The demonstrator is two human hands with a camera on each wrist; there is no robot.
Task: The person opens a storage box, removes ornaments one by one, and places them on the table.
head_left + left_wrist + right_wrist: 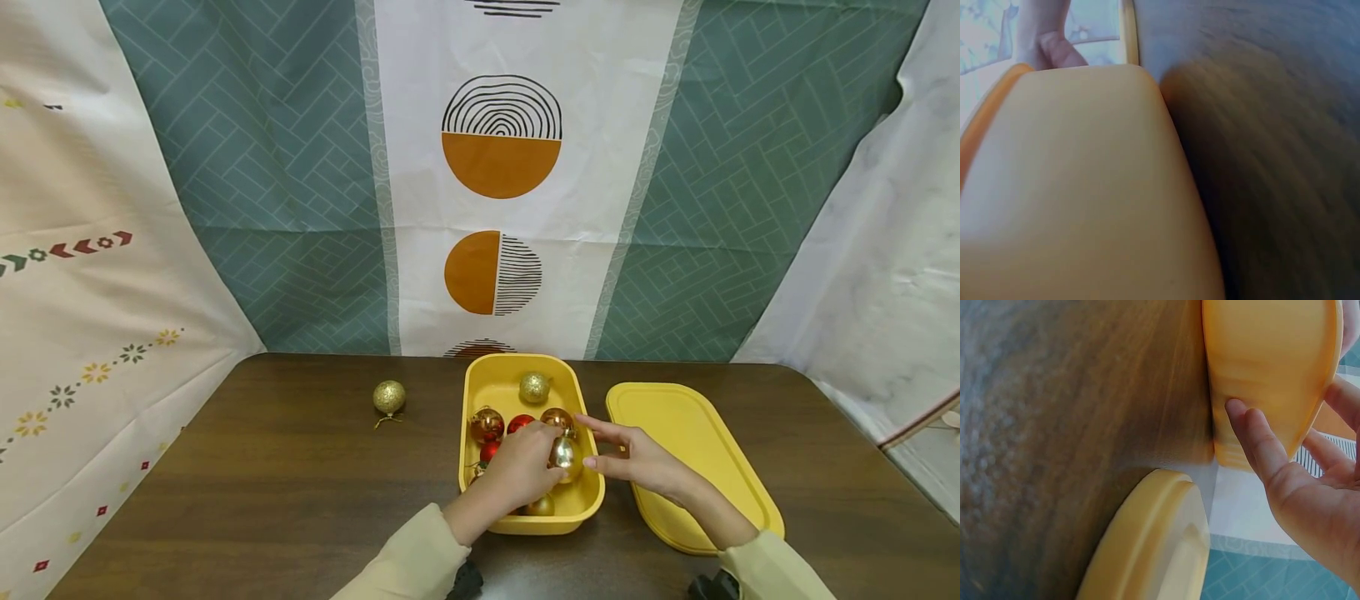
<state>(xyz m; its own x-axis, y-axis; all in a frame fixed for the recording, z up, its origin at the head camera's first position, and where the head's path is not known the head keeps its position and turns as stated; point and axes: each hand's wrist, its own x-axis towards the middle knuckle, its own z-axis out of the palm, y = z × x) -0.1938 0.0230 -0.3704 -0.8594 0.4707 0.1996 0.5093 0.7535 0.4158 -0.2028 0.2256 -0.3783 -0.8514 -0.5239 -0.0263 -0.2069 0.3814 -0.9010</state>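
Note:
A yellow plastic container point(577, 500) holds several Christmas balls: red ones point(521, 423), copper ones point(487, 424), a glittery gold one point(534, 387) and shiny gold ones. My left hand point(517, 467) reaches over the near left rim, its thumb and fingers around the left side of a shiny gold ball point(567, 460). My right hand point(648, 458) is at the right rim, thumb and index finger apart. In the right wrist view, the fingers point(1266, 440) of this hand lie loosely extended against the container's outer wall point(1266, 356). The left wrist view shows mostly the container's outside point(1091, 181).
A yellow lid point(697, 450) lies on the dark wooden table point(300, 500), right of the container and under the right forearm. Left of the container sits a glittery gold ball point(389, 397) with a string loop. Patterned cloths point(300, 167) hang behind and at both sides.

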